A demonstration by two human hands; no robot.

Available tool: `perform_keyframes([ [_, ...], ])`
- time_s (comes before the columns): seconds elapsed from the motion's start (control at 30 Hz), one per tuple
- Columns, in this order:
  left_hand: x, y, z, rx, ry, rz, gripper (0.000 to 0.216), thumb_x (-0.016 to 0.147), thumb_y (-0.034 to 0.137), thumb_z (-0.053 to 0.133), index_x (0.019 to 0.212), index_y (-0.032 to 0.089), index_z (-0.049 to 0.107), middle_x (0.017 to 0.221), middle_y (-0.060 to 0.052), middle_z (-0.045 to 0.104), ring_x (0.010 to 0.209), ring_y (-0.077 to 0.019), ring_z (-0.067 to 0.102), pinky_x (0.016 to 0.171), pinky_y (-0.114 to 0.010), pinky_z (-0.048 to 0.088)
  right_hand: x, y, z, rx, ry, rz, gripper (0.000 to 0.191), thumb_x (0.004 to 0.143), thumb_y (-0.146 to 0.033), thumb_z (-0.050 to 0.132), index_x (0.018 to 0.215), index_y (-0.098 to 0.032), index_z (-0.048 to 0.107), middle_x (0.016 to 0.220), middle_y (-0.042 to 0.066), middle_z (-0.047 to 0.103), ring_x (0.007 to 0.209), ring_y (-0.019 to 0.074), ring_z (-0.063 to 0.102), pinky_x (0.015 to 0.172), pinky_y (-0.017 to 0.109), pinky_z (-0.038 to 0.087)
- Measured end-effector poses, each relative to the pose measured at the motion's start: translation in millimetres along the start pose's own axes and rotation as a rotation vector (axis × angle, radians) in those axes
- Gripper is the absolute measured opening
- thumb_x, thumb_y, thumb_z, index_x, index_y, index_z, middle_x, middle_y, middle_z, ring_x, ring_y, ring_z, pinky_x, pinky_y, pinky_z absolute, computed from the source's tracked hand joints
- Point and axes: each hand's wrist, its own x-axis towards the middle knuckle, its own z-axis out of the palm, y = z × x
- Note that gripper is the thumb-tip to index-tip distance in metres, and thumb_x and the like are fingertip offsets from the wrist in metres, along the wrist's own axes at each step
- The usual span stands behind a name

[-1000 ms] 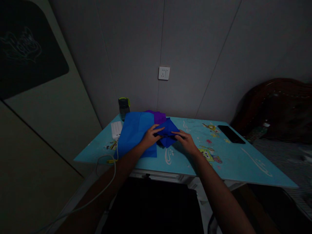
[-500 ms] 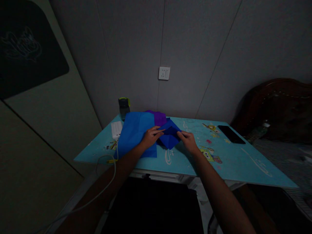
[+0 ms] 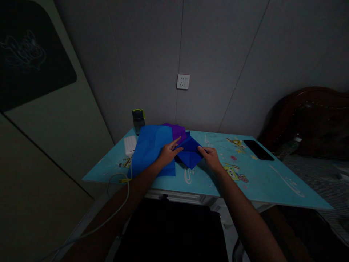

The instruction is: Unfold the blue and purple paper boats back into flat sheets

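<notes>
Between my two hands is a folded dark blue sheet (image 3: 190, 153), with creases and a pointed lower corner, held just above the table. My left hand (image 3: 169, 152) pinches its left edge with the thumb, while the index finger sticks out. On the opposite edge, my right hand (image 3: 209, 156) grips the sheet between thumb and fingers. A larger light blue sheet (image 3: 151, 149) lies flat under my left hand and forearm. Behind it a purple sheet (image 3: 177, 131) is partly covered. Whether the sheets are paper or thin cloth is unclear in the dim light.
The turquoise table (image 3: 256, 185) has cartoon prints. On its left are a white power strip (image 3: 130, 145) with a cable (image 3: 120, 214) crossing my left forearm, and a dark bottle (image 3: 139, 122). A black phone-like slab (image 3: 258, 150) lies at right. A wall socket (image 3: 183, 81) is behind.
My left index finger has lifted and points up. The dark blue sheet's opening looks flatter, and its lower corner has dropped slightly. My right hand keeps its grip.
</notes>
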Motion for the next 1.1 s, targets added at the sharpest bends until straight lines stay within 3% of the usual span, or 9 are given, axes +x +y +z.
perform_keyframes([
  [0.13,2.2,-3.3,0.8,-0.078,0.012,-0.014,0.059,0.079,0.041,0.072,0.133,0.02,0.06,0.124,-0.01,0.068,0.118,-0.027,0.061,0.101,-0.042,0.048,2.2,1.3,1.2,0.04,0.0,-0.02,0.043,0.077,-0.06,0.066,0.072,-0.017,0.066,0.063,-0.001,0.057,0.059,0.0139,0.049,0.055,0.025,0.039],
  [0.27,4.8,-3.6,-0.2,-0.133,0.039,-0.012,0.058,0.08,0.043,0.071,0.132,0.019,0.061,0.132,-0.012,0.063,0.122,-0.0293,0.059,0.102,-0.043,0.047,4.7,1.7,2.0,0.076,0.058,-0.086,0.041,0.076,-0.058,0.067,0.091,-0.02,0.064,0.072,-0.001,0.061,0.064,0.0145,0.053,0.058,0.025,0.043],
  [0.5,6.6,-2.7,-4.0,-0.074,0.088,0.012,0.058,0.082,0.044,0.068,0.134,0.018,0.059,0.137,-0.011,0.06,0.122,-0.0273,0.059,0.104,-0.04,0.046,7.1,7.9,-0.8,0.109,-0.009,-0.064,0.038,0.083,-0.06,0.062,0.083,-0.022,0.055,0.058,-0.004,0.055,0.051,0.0128,0.051,0.05,0.024,0.04],
  [0.7,8.1,-8.1,-3.3,-0.117,0.065,0.007,0.061,0.081,0.046,0.069,0.134,0.019,0.058,0.138,-0.011,0.059,0.124,-0.0275,0.058,0.105,-0.041,0.045,6.6,10.1,-2.0,0.063,0.04,-0.122,0.039,0.083,-0.059,0.062,0.078,-0.022,0.056,0.062,-0.003,0.053,0.057,0.0128,0.052,0.055,0.025,0.043],
  [0.87,7.6,-6.8,-3.9,-0.158,0.034,-0.023,0.063,0.079,0.043,0.071,0.135,0.018,0.057,0.132,-0.012,0.063,0.12,-0.0267,0.058,0.102,-0.039,0.046,5.4,7.6,-0.7,0.115,0.04,-0.095,0.037,0.085,-0.057,0.061,0.095,-0.021,0.058,0.063,-0.005,0.051,0.056,0.0123,0.05,0.054,0.025,0.042],
  [1.0,6.8,-6.6,-3.6,-0.171,0.024,-0.048,0.062,0.078,0.041,0.073,0.135,0.018,0.058,0.122,-0.01,0.068,0.11,-0.0232,0.061,0.094,-0.035,0.049,4.5,3.7,-0.9,0.111,0.028,-0.079,0.056,0.085,-0.055,0.061,0.127,-0.018,0.055,0.065,-0.005,0.053,0.058,0.0131,0.049,0.054,0.026,0.041],
  [1.1,6.1,-8.6,-2.8,-0.197,0.013,-0.068,0.063,0.078,0.041,0.073,0.135,0.017,0.058,0.11,-0.008,0.07,0.1,-0.0193,0.063,0.088,-0.031,0.051,4.6,4.6,-2.2,0.078,0.023,-0.074,0.057,0.085,-0.055,0.061,0.125,-0.014,0.061,0.066,-0.002,0.057,0.059,0.0135,0.049,0.055,0.026,0.04],
])
